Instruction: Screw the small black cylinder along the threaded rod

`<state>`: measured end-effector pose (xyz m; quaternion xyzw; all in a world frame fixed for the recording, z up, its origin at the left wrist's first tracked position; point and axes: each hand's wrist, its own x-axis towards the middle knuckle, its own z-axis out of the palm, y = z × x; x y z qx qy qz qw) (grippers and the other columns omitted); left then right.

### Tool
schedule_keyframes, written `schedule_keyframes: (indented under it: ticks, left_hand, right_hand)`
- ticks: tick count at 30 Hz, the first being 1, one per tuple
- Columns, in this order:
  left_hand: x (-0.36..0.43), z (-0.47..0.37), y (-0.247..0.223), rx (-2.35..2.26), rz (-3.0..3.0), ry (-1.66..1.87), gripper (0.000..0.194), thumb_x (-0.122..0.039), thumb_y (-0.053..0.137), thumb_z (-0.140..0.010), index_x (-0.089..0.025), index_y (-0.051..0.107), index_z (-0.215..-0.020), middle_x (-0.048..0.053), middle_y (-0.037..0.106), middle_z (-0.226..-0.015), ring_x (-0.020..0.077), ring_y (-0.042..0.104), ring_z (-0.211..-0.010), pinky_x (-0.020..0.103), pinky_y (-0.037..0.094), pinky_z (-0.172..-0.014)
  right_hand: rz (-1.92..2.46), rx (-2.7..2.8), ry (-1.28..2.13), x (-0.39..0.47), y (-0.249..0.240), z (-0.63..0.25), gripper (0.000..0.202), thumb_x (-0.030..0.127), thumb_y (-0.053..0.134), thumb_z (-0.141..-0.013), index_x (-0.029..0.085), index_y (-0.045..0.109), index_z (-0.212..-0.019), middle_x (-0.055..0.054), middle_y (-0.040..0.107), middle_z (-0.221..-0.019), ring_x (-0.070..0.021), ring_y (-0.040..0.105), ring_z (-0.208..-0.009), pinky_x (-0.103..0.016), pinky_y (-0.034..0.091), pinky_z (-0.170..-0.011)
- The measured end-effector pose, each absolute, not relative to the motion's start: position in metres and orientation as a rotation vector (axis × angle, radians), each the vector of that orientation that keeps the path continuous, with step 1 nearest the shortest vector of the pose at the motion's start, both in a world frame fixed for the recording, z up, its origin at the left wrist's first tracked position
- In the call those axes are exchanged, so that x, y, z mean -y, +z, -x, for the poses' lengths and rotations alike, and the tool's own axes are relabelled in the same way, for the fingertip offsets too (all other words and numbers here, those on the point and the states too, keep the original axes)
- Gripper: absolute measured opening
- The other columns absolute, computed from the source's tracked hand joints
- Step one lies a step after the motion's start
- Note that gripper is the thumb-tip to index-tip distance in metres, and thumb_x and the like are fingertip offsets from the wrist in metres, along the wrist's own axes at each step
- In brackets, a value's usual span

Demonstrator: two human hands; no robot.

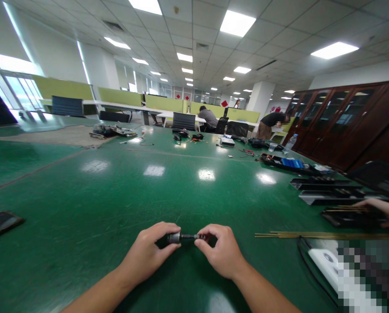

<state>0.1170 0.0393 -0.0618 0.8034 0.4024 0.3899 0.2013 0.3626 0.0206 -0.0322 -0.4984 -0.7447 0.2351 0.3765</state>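
Observation:
Both hands meet over the near middle of the green table (pixel 122 200). My left hand (pixel 152 248) grips the thick silver end of a small metal part with a dark shaft (pixel 188 237) between thumb and fingers. The shaft lies level and points to the right. Thumb and fingertips of my right hand (pixel 222 250) pinch the shaft's thin far end. What exactly sits in the right fingertips is too small to make out.
Brass rods (pixel 289 235) lie at the right, beside a white device (pixel 325 265) with a black cable. Another person's hand (pixel 382 208) reaches in over dark metal channels (pixel 328 198). A phone (pixel 1 224) lies far left. Tools and a bottle (pixel 290 143) stand further back.

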Motion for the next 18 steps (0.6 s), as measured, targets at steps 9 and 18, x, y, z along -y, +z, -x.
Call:
schedule_keyframes:
  ticks: [9,18]
  left_hand:
    - [-0.0417,-0.1161,-0.0644,-1.136,-2.260,1.110,0.028,-0.026,0.071,-0.085,-0.025,0.067,-0.113,0.005,0.070,-0.110,0.0202,0.067,-0.104,0.035,0.055,-0.094]
    - [-0.0454,-0.1129,-0.0560,-1.386,-2.153,1.099,0.034,-0.041,0.069,-0.087,-0.026,0.065,-0.117,0.006,0.069,-0.112,0.0235,0.066,-0.105,0.037,0.056,-0.090]
  right_hand:
    - [1.276,1.903,0.595,-0.0207,-0.0314,-0.3633,0.005,0.023,0.070,-0.082,0.020,0.073,-0.083,-0.001,0.071,-0.075,-0.0155,0.064,-0.068,-0.026,0.047,-0.068]
    - [1.234,1.896,0.640,-0.0191,-0.0283,-0.3630,0.006,0.022,0.067,-0.085,0.019,0.073,-0.083,-0.002,0.071,-0.077,-0.0153,0.065,-0.070,-0.025,0.047,-0.069]
